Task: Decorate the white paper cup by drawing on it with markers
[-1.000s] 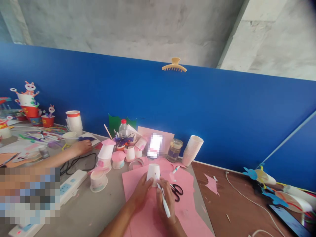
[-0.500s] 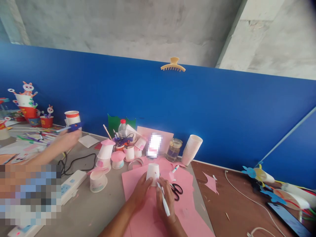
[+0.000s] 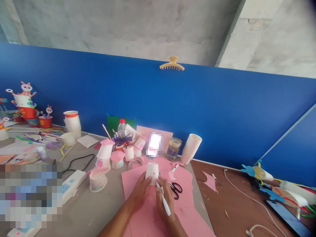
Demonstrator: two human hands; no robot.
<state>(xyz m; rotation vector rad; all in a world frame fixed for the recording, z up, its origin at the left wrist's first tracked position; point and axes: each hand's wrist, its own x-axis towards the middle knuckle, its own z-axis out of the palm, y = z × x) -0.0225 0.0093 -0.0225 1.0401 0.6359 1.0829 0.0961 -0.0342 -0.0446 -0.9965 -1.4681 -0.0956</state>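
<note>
An upturned white paper cup (image 3: 152, 170) stands on a pink paper sheet (image 3: 148, 217) near the table's middle. My left hand (image 3: 140, 189) is wrapped round the cup's left side and holds it steady. My right hand (image 3: 165, 197) is closed on a white pen (image 3: 163, 199) whose tip touches the cup's lower right side. Black-handled scissors (image 3: 176, 189) lie on the pink sheet just right of my right hand.
Decorated paper cups (image 3: 106, 158), a plastic bottle (image 3: 122, 128), a glass jar (image 3: 173, 148) and a stack of white cups (image 3: 192, 148) stand behind. A power strip (image 3: 72, 182) and black cable lie left. A blue partition (image 3: 222, 108) backs the table. White cable (image 3: 244, 197) runs right.
The co-worker's arm at the left has lifted off the table and gone out of view. My hands stay on the cup and pen.
</note>
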